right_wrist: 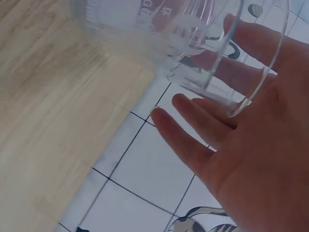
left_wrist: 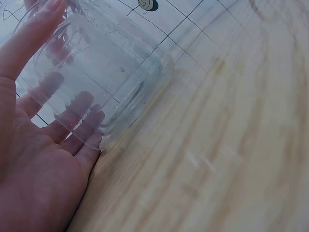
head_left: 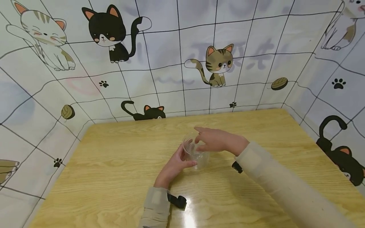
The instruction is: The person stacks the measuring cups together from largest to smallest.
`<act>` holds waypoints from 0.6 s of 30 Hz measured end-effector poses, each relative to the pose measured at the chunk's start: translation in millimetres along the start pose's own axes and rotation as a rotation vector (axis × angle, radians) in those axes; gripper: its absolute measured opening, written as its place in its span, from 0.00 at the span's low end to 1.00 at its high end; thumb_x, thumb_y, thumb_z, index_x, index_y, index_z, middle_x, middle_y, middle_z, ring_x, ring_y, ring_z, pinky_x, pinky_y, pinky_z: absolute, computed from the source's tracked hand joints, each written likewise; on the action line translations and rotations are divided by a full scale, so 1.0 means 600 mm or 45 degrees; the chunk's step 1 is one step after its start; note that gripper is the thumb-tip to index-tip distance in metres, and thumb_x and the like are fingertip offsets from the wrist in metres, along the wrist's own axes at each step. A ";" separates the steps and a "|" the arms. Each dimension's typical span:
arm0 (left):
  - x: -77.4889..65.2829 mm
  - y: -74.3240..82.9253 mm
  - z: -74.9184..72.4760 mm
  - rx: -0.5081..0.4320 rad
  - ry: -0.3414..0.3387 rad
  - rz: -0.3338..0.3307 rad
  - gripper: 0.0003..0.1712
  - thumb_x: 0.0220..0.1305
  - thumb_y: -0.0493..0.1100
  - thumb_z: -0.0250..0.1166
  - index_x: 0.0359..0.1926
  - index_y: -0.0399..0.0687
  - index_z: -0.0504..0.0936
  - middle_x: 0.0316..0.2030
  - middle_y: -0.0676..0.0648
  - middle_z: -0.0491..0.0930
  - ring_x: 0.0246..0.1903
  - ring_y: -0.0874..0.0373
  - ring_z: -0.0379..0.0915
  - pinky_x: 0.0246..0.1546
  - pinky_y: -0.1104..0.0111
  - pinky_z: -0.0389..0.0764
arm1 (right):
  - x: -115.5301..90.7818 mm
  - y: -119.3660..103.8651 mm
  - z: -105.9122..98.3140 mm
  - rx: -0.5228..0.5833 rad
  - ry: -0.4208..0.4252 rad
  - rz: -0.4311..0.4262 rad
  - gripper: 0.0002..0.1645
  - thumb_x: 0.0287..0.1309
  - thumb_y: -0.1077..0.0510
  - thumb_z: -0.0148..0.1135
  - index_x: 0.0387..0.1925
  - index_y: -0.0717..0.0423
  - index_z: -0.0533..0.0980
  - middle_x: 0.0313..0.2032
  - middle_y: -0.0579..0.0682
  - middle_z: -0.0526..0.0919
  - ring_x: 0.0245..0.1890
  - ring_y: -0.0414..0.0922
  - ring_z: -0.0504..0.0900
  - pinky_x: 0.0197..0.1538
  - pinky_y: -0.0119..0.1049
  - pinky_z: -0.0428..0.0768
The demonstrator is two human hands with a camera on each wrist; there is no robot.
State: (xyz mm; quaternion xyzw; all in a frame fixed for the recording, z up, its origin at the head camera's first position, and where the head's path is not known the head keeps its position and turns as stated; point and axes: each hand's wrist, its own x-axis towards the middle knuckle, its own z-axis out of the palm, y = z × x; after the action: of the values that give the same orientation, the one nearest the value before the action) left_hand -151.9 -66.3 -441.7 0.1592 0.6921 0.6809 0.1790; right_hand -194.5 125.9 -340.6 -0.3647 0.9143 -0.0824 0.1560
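Note:
A clear plastic cup (head_left: pixel 202 161) stands tilted over the middle of the table between both hands. White printing shows on its wall (right_wrist: pixel 118 14) in the right wrist view, where two clear rims appear one behind the other. My left hand (head_left: pixel 175 163) holds the cup from the left, thumb on the near side and fingers round the far side. At the mouth, my right hand (head_left: pixel 218 140) has its thumb and nearer fingers bent about the clear rim. Its outer fingers (right_wrist: pixel 181 140) stretch away from the plastic.
The wooden table (head_left: pixel 122 167) has its back edge just beyond the hands. A white cloth (head_left: pixel 162 76) with grid lines and cartoon cats hangs behind and along the sides. Each sleeve carries a small black wrist camera (head_left: pixel 178 201).

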 end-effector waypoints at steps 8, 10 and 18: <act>-0.004 -0.004 0.006 -0.002 -0.001 0.012 0.46 0.50 0.36 0.67 0.66 0.62 0.54 0.65 0.57 0.52 0.64 0.62 0.45 0.62 0.59 0.47 | -0.012 0.030 0.034 0.292 0.077 -0.010 0.28 0.61 0.40 0.44 0.53 0.53 0.73 0.64 0.57 0.56 0.62 0.52 0.58 0.61 0.49 0.56; -0.004 -0.004 0.007 -0.003 0.000 0.014 0.46 0.50 0.36 0.67 0.66 0.62 0.54 0.65 0.57 0.53 0.64 0.61 0.46 0.62 0.59 0.48 | -0.014 0.034 0.044 0.365 0.099 0.025 0.29 0.61 0.38 0.43 0.54 0.51 0.72 0.63 0.54 0.61 0.61 0.51 0.59 0.60 0.49 0.58; 0.005 -0.019 -0.003 -0.004 0.007 0.029 0.47 0.48 0.41 0.69 0.65 0.66 0.55 0.64 0.59 0.54 0.64 0.62 0.47 0.62 0.60 0.49 | -0.014 0.026 0.058 0.509 0.240 0.109 0.28 0.61 0.39 0.43 0.55 0.50 0.72 0.59 0.54 0.66 0.61 0.51 0.60 0.60 0.50 0.58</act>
State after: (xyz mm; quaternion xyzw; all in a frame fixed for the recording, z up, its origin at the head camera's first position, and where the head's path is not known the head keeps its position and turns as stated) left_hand -155.0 -66.5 -453.4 0.1650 0.6897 0.6843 0.1696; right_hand -186.6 141.6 -375.5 -0.2780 0.9049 -0.2889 0.1425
